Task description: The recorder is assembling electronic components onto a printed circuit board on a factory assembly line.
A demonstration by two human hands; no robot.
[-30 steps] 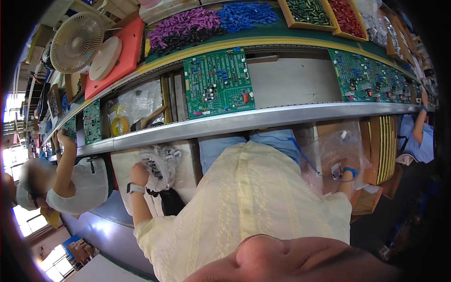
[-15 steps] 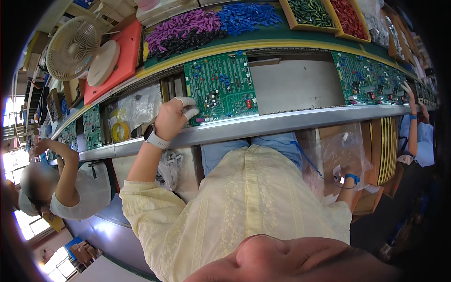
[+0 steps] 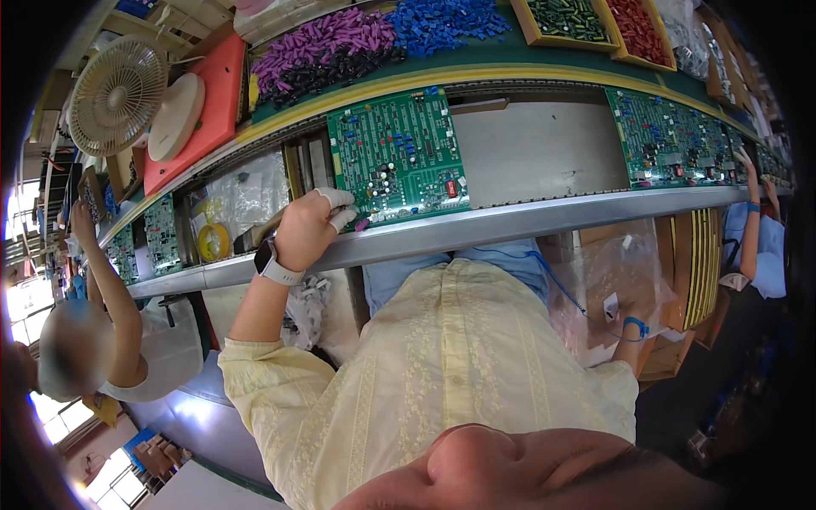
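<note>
My left hand (image 3: 308, 228), with white finger covers and a watch on a light strap, is at the near left corner of a green circuit board (image 3: 399, 161). Its fingers are closed in a pinch at a small purple cylindrical component (image 3: 362, 225), which sits tilted by the board's edge. Blue, white, black and red parts stand on the board. Low on the right, my right hand (image 3: 627, 313) reaches into a clear plastic bag (image 3: 586, 280); a blue band circles that wrist. Plastic blurs its fingers, and a small white piece (image 3: 610, 307) lies beside them.
A metal rail (image 3: 510, 223) runs along the near side of the line. Beyond lie piles of purple (image 3: 327, 42) and blue parts (image 3: 446, 25), with boxes of green (image 3: 568, 19) and red parts (image 3: 639, 32). A fan (image 3: 119, 93) stands left; co-workers sit on both sides.
The purple component has tilted and shifted nearer the board's near edge, with my left fingers beside it. My right hand stays in the bag. The left co-worker's arm has swung up and away.
</note>
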